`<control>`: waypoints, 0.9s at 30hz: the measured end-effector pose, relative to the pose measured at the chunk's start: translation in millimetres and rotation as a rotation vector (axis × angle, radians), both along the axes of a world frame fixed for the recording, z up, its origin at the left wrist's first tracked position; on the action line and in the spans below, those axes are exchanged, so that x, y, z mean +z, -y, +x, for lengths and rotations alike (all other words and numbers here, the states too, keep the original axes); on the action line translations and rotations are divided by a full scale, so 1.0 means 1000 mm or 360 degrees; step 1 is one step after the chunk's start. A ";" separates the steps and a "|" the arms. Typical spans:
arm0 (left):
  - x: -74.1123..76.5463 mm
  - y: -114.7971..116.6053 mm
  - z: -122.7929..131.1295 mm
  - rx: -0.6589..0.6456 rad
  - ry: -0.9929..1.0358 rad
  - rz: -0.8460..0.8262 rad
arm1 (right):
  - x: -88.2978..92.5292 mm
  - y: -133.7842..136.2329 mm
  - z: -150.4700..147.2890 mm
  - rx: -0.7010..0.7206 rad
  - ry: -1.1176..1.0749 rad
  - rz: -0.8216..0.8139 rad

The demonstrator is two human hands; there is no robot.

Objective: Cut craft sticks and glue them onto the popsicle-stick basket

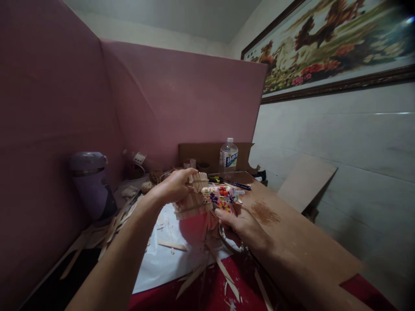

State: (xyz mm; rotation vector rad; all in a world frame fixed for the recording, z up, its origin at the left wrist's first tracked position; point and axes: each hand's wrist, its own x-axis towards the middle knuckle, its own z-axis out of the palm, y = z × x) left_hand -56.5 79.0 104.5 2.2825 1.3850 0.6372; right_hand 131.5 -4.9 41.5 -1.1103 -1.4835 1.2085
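My left hand (173, 186) is closed on a small model built of wooden craft sticks (193, 196), lifted above the table. My right hand (241, 224) grips the model from below and to the right, next to a piece of white floral-patterned paper or fabric (221, 195) that lies against the sticks. A round ring-shaped object (231, 245) sits just under my right hand; what it is I cannot make out. Loose wooden sticks (172, 246) lie on a white sheet (162, 259) below.
A pink foam board (181, 95) walls the back and left. A purple jug (90, 183) stands at left, a water bottle (228, 157) and cardboard box (204, 153) at the back. Pens (241, 186) lie on the brown table (292, 233). A board (304, 181) leans on the right wall.
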 end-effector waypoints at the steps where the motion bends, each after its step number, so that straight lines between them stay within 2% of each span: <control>1: 0.000 0.000 0.000 -0.0006 0.0000 -0.0013 | 0.000 0.000 0.000 -0.0006 -0.0029 -0.0027; 7: 0.001 0.001 0.001 -0.0015 0.0029 -0.0100 | -0.005 -0.004 0.001 0.0014 -0.0033 -0.0042; 21: 0.000 0.000 0.000 -0.0014 0.0007 -0.0012 | -0.007 -0.004 0.000 0.0028 -0.0126 -0.0016; 27: 0.000 -0.002 0.000 -0.0007 0.0022 -0.0057 | -0.008 -0.006 0.001 0.0048 -0.0145 0.0009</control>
